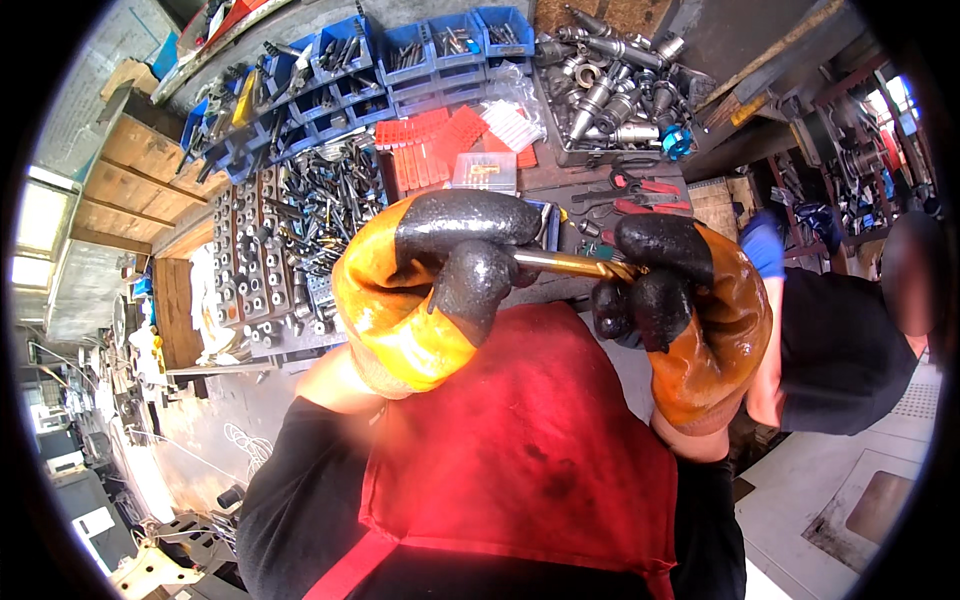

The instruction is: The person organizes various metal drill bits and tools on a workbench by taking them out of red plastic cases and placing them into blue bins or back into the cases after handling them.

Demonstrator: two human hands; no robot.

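Observation:
A gold-coloured end mill (570, 264) is stretched level between my two gloved hands, in front of my red apron (520, 430). My left hand (425, 280), in an orange glove with wet black fingers, pinches its smooth shank. At the fluted end, my right hand (690, 305) in a matching glove is closed, thumb and fingers pressed on the tip. The gloves hide both ends of the end mill. Just beyond my hands, a clear plastic box (485, 172) with small gold pieces sits on the bench.
Blue bins (405, 55) of cutters line the bench's back, with loose cutters (330, 190) and a rack of collets (255, 250) at left. Red plastic cases (415, 150), red-handled pliers (645, 195) and metal tool holders (610, 95) lie beyond. Another person (840, 340) stands close at right.

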